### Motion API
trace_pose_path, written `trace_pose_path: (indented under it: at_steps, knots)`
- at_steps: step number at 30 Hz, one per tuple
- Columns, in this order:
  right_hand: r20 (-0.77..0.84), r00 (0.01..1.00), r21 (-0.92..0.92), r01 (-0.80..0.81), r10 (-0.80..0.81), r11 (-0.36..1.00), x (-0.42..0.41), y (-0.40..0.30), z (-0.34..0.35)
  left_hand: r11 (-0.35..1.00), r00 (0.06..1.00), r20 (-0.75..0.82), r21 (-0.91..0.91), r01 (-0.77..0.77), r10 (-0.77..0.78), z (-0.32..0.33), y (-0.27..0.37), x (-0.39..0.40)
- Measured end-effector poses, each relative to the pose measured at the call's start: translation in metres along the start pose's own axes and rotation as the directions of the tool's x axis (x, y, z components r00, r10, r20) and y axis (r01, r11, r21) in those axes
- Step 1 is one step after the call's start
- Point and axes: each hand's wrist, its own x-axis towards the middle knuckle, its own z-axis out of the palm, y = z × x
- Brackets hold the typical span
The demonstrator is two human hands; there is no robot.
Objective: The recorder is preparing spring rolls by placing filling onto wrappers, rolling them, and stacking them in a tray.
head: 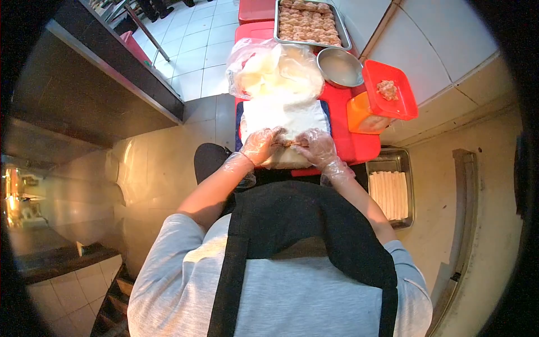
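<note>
Both my hands wear clear plastic gloves. My left hand (266,142) and my right hand (316,145) meet from either side at a strip of meat filling (289,143), fingertips on it. The strip lies near the close edge of a white wrapper sheet (286,116), which rests over a dark blue board or tray on a red table. My fingers hide the ends of the strip. Just beyond, more pale wrapper sheets (273,73) lie in an open clear plastic bag.
A metal tray of shaped meat portions (311,23) stands at the far end, near a metal bowl of cloudy liquid (340,67). A red container lid (391,90) with some filling tops an orange container (364,116). Low right, a metal tray (411,189) holds pale rolls (388,195).
</note>
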Motion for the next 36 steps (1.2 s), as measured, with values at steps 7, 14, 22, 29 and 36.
trace_pose_path:
  at_steps: [7,14,22,29,36]
  knots:
    - [0.235,0.972,-0.092,0.053,-0.03,0.994,0.012,0.0,0.002,0.993,0.993,-0.01,0.008,-0.12,0.121,0.006,0.0,0.006]
    - [0.029,0.993,-0.029,0.114,-0.113,0.993,-0.016,0.026,-0.011,0.998,0.994,-0.092,-0.006,-0.056,0.055,-0.007,-0.013,-0.013]
    - [-0.092,0.996,-0.001,0.012,-0.013,1.0,-0.034,0.038,-0.018,0.978,0.987,-0.147,-0.207,0.038,-0.069,-0.026,-0.03,-0.038]
    - [-0.026,1.0,-0.018,-0.002,0.001,1.0,-0.043,0.046,-0.026,0.986,0.983,-0.173,-0.164,0.025,-0.054,-0.036,-0.048,-0.046]
    - [-0.21,0.974,-0.013,0.08,-0.081,0.997,-0.07,0.023,-0.034,0.966,0.911,-0.325,0.051,-0.253,0.255,-0.044,-0.036,-0.042]
